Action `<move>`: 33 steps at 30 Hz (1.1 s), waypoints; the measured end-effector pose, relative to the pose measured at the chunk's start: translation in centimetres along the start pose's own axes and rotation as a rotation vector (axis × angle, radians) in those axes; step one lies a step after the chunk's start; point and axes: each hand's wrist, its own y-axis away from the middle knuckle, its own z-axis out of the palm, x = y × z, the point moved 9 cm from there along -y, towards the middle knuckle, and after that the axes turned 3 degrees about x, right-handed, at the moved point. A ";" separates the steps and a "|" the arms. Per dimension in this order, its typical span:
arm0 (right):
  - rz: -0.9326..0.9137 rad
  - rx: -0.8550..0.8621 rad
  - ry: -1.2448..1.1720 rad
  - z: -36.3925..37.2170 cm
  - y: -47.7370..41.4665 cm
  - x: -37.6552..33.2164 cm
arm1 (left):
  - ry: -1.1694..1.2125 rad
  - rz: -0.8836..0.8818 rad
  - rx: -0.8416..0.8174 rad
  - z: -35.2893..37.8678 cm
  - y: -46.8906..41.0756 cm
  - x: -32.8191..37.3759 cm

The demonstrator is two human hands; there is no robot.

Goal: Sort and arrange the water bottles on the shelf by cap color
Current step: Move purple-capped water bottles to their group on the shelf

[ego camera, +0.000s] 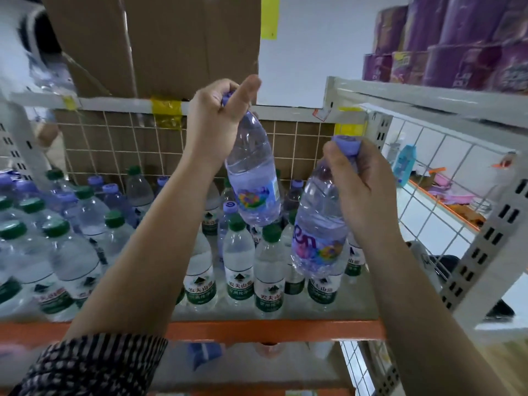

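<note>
My left hand [215, 115] grips the neck of a purple-capped water bottle [253, 178], held tilted above the shelf. My right hand [358, 190] grips another purple-capped bottle [318, 238] at its neck, hanging over the right end of the shelf. Below them, green-capped bottles [238, 270] with green labels stand in rows along the front of the shelf [257, 328]. More green-capped bottles [71, 252] fill the left side, mixed with purple-capped bottles [110, 195] toward the back.
A wire grid panel [445, 178] closes the shelf's right side. A cardboard box [160, 44] sits on the shelf above, and purple packs [457, 44] stand at upper right. A lower shelf holds a blue item [204, 354].
</note>
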 end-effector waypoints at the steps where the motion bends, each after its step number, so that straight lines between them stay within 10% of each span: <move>1: -0.006 -0.008 -0.009 0.5 -0.3 -0.6 | 0.008 0.001 -0.005 -0.4 -0.1 0.6; 13: 0.026 -0.127 -0.186 8.7 2.3 -5.8 | 0.209 0.024 0.012 -10.3 4.2 1.9; 33: 0.369 -0.587 -0.539 43.7 28.2 -13.4 | -0.250 -0.378 0.329 -48.4 24.4 -10.8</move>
